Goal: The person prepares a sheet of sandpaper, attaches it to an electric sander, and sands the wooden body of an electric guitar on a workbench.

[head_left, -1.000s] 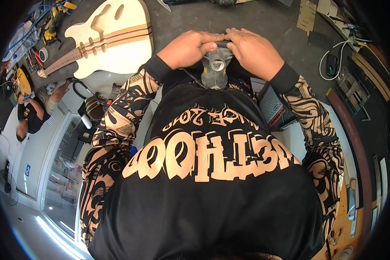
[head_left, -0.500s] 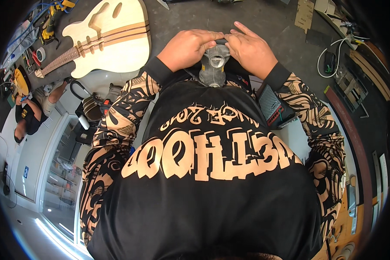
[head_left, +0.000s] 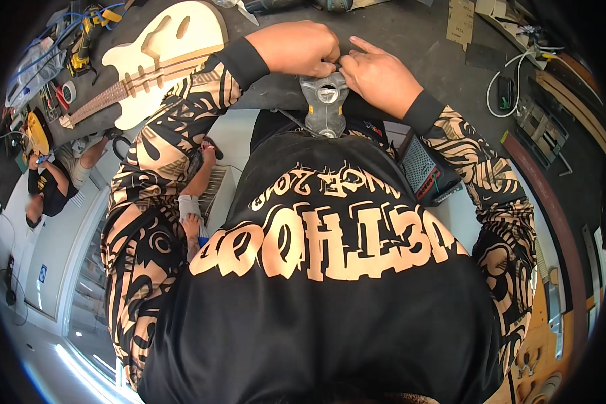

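Head view: both hands are at the far end of a grey-black power tool (head_left: 326, 116), mid-frame at the bench (head_left: 411, 23)'s near edge. Tool's near end is up against the black shirt (head_left: 316, 330); it has small yellow marks and a round shiny patch on top.

Left hand (head_left: 299, 48): back of hand up, fingers curled and bunched, thumb tip by the tool's far end. Can't tell if they pinch anything, knuckles block it.

Right hand (head_left: 384, 77): opposite side, one finger sticking out straight, apart from the rest, which look bent. Whether these grip the tool or just rest at its corner, can't tell. Hands nearly meet above the tool; probably touching, but the view is too small there to be sure.

Around: pale guitar (head_left: 175, 50) with darker centre stripes lies upper left, partly behind the patterned left sleeve (head_left: 158, 148). Yellow-black drill (head_left: 81, 50) beyond it, blue cables near that. Right side of bench: brown sheet (head_left: 459, 23), looped white cable (head_left: 499, 84), wooden strips (head_left: 572, 111), long dark-red strip (head_left: 545, 195). Perforated box (head_left: 424, 168) sits below the bench edge, left of the right sleeve (head_left: 485, 175). Co-worker (head_left: 54, 185) at far left, black top, light shorts.
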The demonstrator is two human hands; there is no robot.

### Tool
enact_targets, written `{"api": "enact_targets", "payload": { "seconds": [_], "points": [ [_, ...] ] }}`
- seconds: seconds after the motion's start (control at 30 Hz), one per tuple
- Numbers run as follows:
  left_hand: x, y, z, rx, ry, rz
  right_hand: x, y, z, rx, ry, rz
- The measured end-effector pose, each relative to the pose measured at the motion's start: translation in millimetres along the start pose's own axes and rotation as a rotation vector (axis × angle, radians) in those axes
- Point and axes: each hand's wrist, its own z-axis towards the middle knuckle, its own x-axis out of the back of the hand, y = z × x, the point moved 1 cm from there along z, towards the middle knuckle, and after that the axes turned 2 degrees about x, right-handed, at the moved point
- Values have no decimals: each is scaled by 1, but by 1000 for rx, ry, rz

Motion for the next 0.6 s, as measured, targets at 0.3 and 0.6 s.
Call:
{"api": "enact_targets", "payload": {
  "seconds": [0.3,0.6],
  "points": [
    [-10,-1,-7,-138,46,131,-7,5,-12,97,38,-116],
    [-44,3,-48,-83,427,48,-3,1,-7,72,-19,-73]
  ]
}}
